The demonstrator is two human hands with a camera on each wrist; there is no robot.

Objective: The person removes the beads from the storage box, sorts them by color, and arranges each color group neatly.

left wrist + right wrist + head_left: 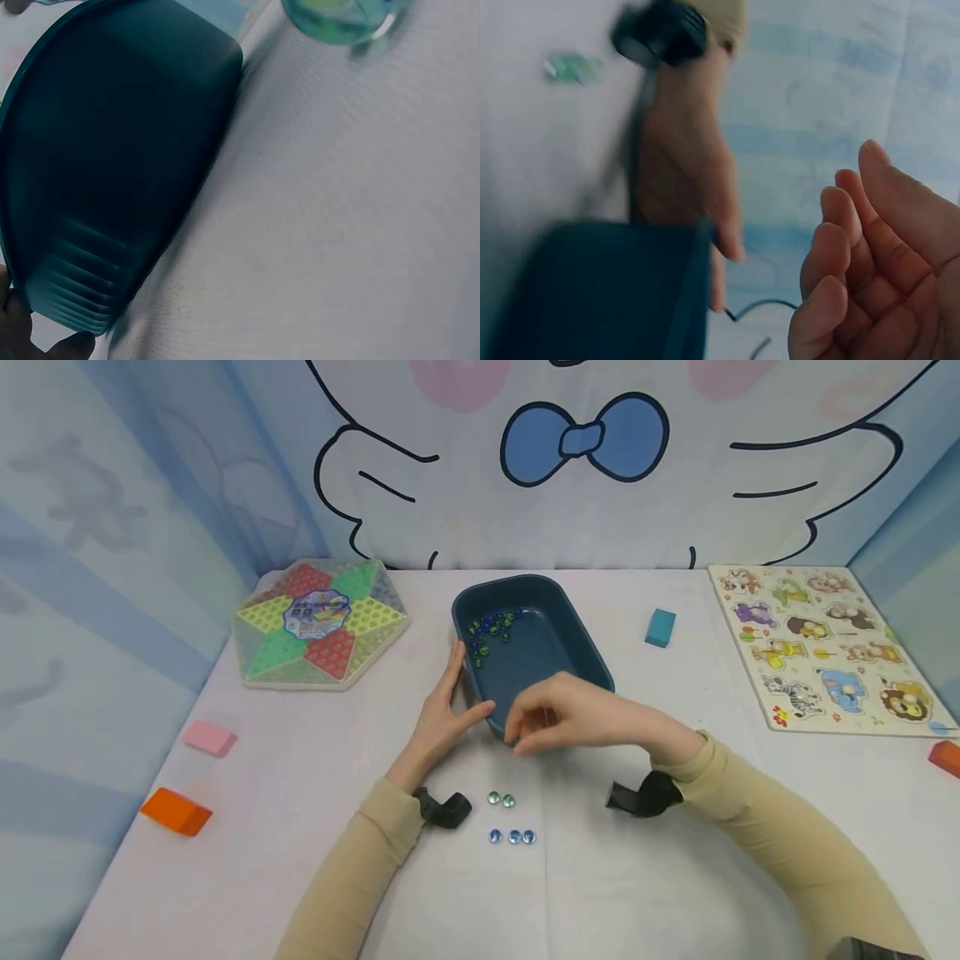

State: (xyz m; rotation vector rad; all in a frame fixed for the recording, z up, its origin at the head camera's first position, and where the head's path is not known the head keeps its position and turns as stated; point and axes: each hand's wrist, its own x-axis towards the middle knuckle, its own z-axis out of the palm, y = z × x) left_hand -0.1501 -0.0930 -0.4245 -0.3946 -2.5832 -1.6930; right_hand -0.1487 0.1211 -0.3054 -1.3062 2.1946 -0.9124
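Note:
A dark teal plastic bin (558,618) stands on the white table with several small blue and green glass marbles (489,628) in its far left part. Along the bin's left side lies my left hand (442,714), fingers straight against the wall and thumb at the near rim. My right hand (573,714) hovers over the near right rim; its fingers are loosely bent, and the right wrist view shows nothing between thumb and fingers (829,255). On the cloth nearer me lie two green marbles (508,801) and, below them, a row of three blue marbles (514,837).
A hexagonal Chinese checkers box (356,639) lies at the back left. An animal puzzle board (825,652) is at the right. Blocks lie around: teal (661,627), pink (210,737), orange (176,812) and a red-orange one (947,757) at the right edge. Printed curtains surround the table.

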